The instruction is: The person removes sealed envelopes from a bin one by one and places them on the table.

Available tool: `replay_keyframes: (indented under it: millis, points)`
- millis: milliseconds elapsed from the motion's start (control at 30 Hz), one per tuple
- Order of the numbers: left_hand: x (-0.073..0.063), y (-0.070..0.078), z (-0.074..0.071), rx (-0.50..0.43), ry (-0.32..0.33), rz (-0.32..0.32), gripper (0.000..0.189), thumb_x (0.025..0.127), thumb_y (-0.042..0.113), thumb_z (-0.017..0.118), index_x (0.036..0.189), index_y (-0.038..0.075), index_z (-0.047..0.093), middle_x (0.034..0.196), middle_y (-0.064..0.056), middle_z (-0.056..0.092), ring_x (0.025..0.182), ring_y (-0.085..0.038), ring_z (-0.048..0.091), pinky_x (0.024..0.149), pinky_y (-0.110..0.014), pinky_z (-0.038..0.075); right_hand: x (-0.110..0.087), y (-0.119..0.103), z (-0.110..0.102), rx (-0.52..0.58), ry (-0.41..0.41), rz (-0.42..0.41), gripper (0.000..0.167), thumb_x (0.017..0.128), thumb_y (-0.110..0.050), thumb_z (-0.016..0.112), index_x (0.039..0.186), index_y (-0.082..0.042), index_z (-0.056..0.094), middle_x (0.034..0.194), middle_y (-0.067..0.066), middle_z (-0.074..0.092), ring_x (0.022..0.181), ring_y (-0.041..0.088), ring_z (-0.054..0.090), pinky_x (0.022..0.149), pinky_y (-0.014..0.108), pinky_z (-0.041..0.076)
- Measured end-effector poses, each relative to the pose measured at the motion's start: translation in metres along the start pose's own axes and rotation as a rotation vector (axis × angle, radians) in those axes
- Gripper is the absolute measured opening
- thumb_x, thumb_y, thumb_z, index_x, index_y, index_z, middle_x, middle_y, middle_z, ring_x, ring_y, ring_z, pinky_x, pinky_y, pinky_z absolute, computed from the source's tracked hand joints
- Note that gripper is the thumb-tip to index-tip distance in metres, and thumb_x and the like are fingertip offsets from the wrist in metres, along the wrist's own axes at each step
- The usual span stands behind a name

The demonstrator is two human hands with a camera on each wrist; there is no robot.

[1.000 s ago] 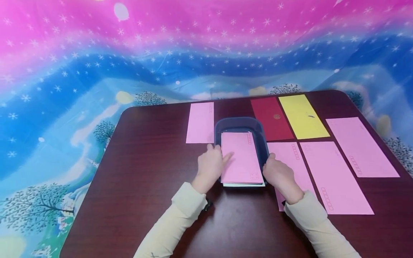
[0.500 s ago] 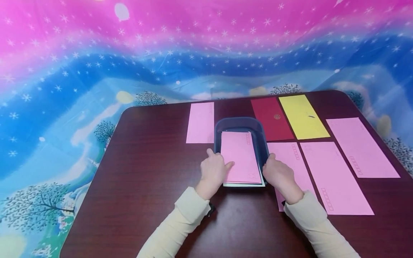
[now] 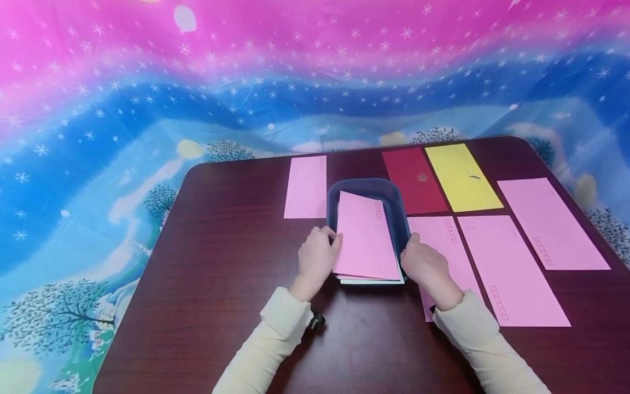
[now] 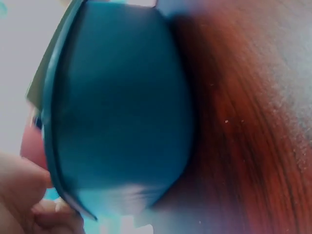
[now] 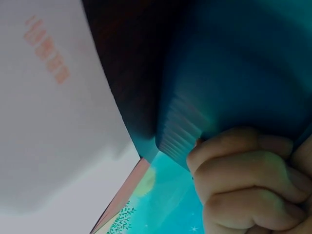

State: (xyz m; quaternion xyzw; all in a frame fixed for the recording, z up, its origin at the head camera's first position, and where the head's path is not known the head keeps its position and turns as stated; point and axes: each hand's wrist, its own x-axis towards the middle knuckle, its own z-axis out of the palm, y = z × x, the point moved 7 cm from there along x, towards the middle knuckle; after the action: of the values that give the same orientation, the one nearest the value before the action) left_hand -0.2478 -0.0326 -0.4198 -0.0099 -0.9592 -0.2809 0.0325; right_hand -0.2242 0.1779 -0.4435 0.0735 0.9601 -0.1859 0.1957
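A dark blue plastic tray (image 3: 366, 186) holds a stack of envelopes, with a pink envelope (image 3: 364, 235) on top and a pale green edge (image 3: 371, 282) under it. My left hand (image 3: 317, 254) pinches the top pink envelope by its left edge, which sits skewed and raised from the stack. In the left wrist view, the fingers (image 4: 24, 190) are right at the tray's rim. My right hand (image 3: 428, 268) grips the tray's right rim, its fingers curled (image 5: 243, 180) against the blue wall in the right wrist view.
Separate pink envelopes lie on the dark wood table (image 3: 236, 246): one at the back left (image 3: 306, 186), several at the right (image 3: 512, 268). A red envelope (image 3: 415, 180) and a yellow envelope (image 3: 465, 178) lie behind the tray's right side. A patterned cloth (image 3: 295, 82) hangs behind.
My left hand slid down the tray's left side, then took the top pink envelope's edge; that envelope has turned and its far left corner has risen. My right hand stays at the rim.
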Motion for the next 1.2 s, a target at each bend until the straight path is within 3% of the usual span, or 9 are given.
replay_keyframes:
  millis: [167,300,567,733,867,1033,1200]
  points:
    - [0.007,-0.015,-0.005,-0.303,-0.022,-0.065,0.02,0.094,0.024,0.056,0.088,0.007,0.066,0.071,-0.004,0.059,0.063,-0.016,0.051,0.059,-0.026,0.04,0.0,0.0,-0.001,0.007,-0.002,-0.002,0.054,0.096,-0.015,0.039,0.135,0.019,0.025,0.101,0.036,0.058,0.07,0.032,0.057,0.056,0.038,0.044]
    - [0.007,-0.023,-0.012,-0.379,-0.012,-0.077,0.019,0.095,0.021,0.057,0.091,0.004,0.065,0.075,-0.009,0.065,0.066,-0.017,0.054,0.064,-0.027,0.043,0.0,0.0,0.0,0.014,-0.001,-0.001,0.053,0.096,-0.015,0.039,0.134,0.019,0.025,0.098,0.035,0.058,0.069,0.032,0.057,0.055,0.036,0.043]
    - [-0.001,-0.047,-0.042,-0.407,0.043,-0.092,0.021,0.096,0.021,0.055,0.096,0.002,0.063,0.082,-0.016,0.069,0.069,-0.02,0.055,0.066,-0.029,0.044,0.002,0.0,0.0,0.03,0.0,-0.004,0.053,0.096,-0.014,0.039,0.134,0.02,0.025,0.096,0.034,0.058,0.067,0.03,0.056,0.053,0.035,0.043]
    - [-0.009,-0.081,-0.066,-0.397,0.077,-0.141,0.022,0.097,0.02,0.054,0.099,-0.001,0.062,0.085,-0.019,0.069,0.067,-0.017,0.053,0.065,-0.027,0.042,0.002,0.001,0.0,0.023,-0.002,-0.008,0.055,0.096,-0.014,0.038,0.136,0.02,0.023,0.1,0.036,0.059,0.068,0.031,0.057,0.053,0.036,0.044]
    - [-0.017,-0.109,-0.078,-0.364,0.055,-0.202,0.024,0.098,0.022,0.053,0.1,-0.001,0.061,0.085,-0.018,0.068,0.066,-0.013,0.051,0.064,-0.025,0.041,0.002,0.001,0.001,0.019,-0.008,-0.007,0.056,0.096,-0.014,0.039,0.137,0.019,0.023,0.105,0.038,0.058,0.071,0.032,0.059,0.054,0.037,0.045]
    - [-0.03,-0.136,-0.081,-0.324,-0.019,-0.282,0.026,0.099,0.024,0.051,0.1,0.0,0.059,0.073,-0.008,0.06,0.063,-0.011,0.047,0.062,-0.026,0.039,0.002,0.001,0.001,0.011,-0.01,-0.009,0.056,0.096,-0.015,0.039,0.137,0.019,0.023,0.107,0.038,0.057,0.073,0.033,0.059,0.056,0.038,0.046]
    - [-0.041,-0.153,-0.068,-0.319,-0.065,-0.276,0.024,0.098,0.021,0.053,0.097,-0.002,0.059,0.064,0.001,0.053,0.059,-0.009,0.044,0.061,-0.024,0.038,0.003,0.001,0.001,0.016,-0.008,-0.017,0.055,0.096,-0.015,0.04,0.136,0.02,0.024,0.105,0.037,0.058,0.071,0.032,0.059,0.055,0.038,0.045]
